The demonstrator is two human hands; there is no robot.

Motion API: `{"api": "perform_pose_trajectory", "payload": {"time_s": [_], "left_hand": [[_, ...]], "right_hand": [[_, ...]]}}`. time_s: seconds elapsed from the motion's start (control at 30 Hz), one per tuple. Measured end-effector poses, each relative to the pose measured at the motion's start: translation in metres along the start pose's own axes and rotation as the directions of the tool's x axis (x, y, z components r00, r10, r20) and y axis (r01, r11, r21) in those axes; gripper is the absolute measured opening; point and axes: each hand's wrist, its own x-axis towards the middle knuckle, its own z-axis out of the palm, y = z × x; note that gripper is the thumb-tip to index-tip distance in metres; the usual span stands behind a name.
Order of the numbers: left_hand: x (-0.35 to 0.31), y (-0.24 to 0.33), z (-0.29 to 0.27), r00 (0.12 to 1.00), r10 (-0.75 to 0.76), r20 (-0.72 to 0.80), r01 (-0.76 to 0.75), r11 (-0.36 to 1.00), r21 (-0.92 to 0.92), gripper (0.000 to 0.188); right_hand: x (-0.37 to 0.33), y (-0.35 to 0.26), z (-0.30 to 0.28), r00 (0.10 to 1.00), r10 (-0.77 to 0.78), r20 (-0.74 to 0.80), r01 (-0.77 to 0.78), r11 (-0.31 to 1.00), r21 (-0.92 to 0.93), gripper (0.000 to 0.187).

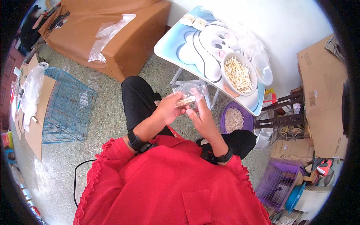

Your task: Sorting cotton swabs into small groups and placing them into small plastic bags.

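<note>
My left hand (167, 110) is closed round a small bundle of cotton swabs (185, 101), their white tips pointing right. A clear plastic bag (192, 89) is gripped by my right hand (203, 119), close around the swab tips. Whether the tips are inside the bag or only beside it, I cannot tell. Both hands meet above my lap. Ahead to the right, a round tub (253, 85) full of loose cotton swabs (237, 74) stands on a folding table (170, 50) with a cartoon print. Two small packed bundles (193, 22) lie at the table's far edge.
Under the table's near corner sits a purple basin (224, 119) holding more swabs or sticks. A blue wire cage (67, 108) with cardboard stands left. Beyond is a brown-covered sofa (125, 56) with plastic sheets. Cardboard boxes (322, 97) and a purple cage (277, 183) crowd the right.
</note>
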Motion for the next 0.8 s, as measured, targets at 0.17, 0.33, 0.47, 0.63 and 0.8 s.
{"api": "perform_pose_trajectory", "payload": {"time_s": [0.17, 0.33, 0.47, 0.63, 0.8], "left_hand": [[0.004, 0.005, -0.009, 0.998, 0.053, -0.017, -0.052, 0.997, 0.048, 0.024], [0.002, 0.015, -0.008, 0.998, 0.068, -0.003, -0.066, 0.970, 0.235, 0.024], [-0.006, 0.030, 0.000, 0.990, 0.106, -0.097, -0.077, 0.962, 0.261, 0.021], [-0.011, 0.053, -0.016, 0.982, 0.148, -0.119, -0.107, 0.948, 0.300, 0.018], [-0.026, 0.071, -0.018, 0.991, 0.132, -0.018, -0.112, 0.901, 0.420, 0.014]], "right_hand": [[0.007, -0.009, 0.004, 1.000, -0.017, 0.004, 0.016, 0.997, 0.072, 0.052], [0.024, 0.007, 0.004, 0.997, 0.065, -0.049, -0.052, 0.970, 0.238, 0.035], [0.062, 0.017, -0.001, 0.951, 0.308, -0.028, -0.242, 0.797, 0.554, 0.023], [0.128, 0.048, -0.016, 0.899, 0.407, -0.162, -0.200, 0.711, 0.674, 0.028], [0.155, 0.066, -0.029, 0.874, 0.459, -0.162, -0.294, 0.762, 0.577, 0.046]]}}
